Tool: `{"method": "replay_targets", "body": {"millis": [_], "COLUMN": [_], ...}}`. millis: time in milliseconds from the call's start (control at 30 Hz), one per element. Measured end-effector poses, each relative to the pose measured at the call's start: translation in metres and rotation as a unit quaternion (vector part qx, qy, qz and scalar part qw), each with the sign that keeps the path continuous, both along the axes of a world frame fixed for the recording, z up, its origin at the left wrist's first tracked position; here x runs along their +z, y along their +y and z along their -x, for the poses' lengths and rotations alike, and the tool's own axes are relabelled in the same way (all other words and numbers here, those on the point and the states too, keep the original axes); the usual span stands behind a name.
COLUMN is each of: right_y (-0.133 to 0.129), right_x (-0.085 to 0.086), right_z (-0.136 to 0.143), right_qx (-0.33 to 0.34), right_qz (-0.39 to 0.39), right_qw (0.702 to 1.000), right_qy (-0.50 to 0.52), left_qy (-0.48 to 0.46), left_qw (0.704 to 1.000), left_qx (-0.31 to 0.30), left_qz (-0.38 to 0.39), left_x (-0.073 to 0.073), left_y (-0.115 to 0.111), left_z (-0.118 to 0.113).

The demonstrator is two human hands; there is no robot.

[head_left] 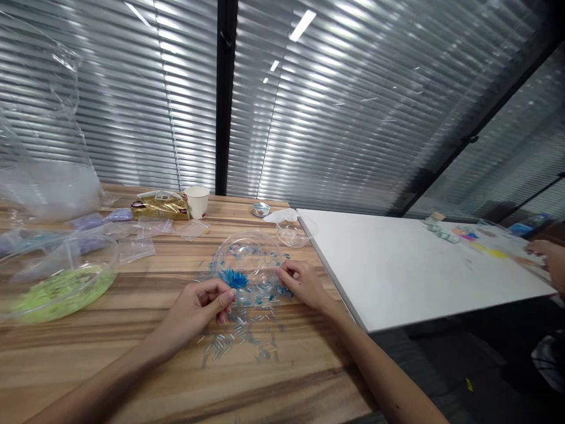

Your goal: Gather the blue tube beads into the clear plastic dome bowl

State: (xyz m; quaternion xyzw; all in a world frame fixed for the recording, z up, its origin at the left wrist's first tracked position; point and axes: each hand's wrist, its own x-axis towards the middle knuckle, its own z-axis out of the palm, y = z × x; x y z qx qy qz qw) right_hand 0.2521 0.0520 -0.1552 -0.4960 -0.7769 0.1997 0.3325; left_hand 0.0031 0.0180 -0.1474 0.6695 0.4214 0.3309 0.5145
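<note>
A clear round plastic dish point(247, 241) sits on the wooden table with a heap of small blue tube-like pieces point(233, 278) in it. My left hand point(207, 301) is at the dish's near left edge, thumb and forefinger pressed together; anything between them is too small to make out. At the right edge my right hand point(304, 284) is closed in a pinch, close to a few dark blue bits. Whether it grips the rim or a small piece is hidden. Loose clear tube pieces point(225, 344) lie scattered on the table in front of the dish.
A large clear bowl of yellow-green pieces point(66, 294) stands left, near small plastic bags point(136, 249). Behind are a gold tissue pack point(161, 206), a paper cup point(197, 203), a wire spool point(261, 209) and a clear bowl point(293, 234). Another person's hand point(545, 250) reaches over the white table point(397, 271).
</note>
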Motion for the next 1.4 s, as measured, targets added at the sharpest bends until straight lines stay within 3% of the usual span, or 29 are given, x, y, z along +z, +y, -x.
{"method": "replay_targets", "body": {"millis": [100,233,400,800,967,1200,1400], "right_y": [-0.001,-0.001,-0.001,-0.001,-0.002,0.0,0.001], "right_x": [0.001,0.002,0.001,0.001,0.002,0.001,0.0], "right_z": [0.0,0.0,0.0,0.0,0.0,-0.001,-0.001], "right_qx": [-0.001,-0.005,-0.01,-0.015,-0.01,-0.012,-0.01], "right_qz": [-0.001,-0.006,-0.012,-0.014,-0.012,-0.009,-0.015], "right_qw": [1.0,1.0,1.0,1.0,1.0,1.0,1.0], "right_qy": [0.001,-0.001,-0.003,0.011,0.019,0.018,0.015], "left_qy": [0.06,0.111,0.106,0.116,0.126,0.15,0.134], "left_qw": [0.995,0.963,0.942,0.938,0.933,0.928,0.932], "left_qx": [-0.041,-0.191,-0.259,-0.243,-0.243,-0.284,-0.283], "left_qz": [-0.07,-0.156,-0.183,-0.217,-0.234,-0.188,-0.185], "left_x": [0.004,0.008,-0.005,-0.021,-0.015,-0.001,-0.007], "left_y": [0.0,-0.002,0.001,0.009,0.009,0.008,0.011], "left_z": [0.004,0.007,0.009,0.009,0.01,0.016,0.015]}}
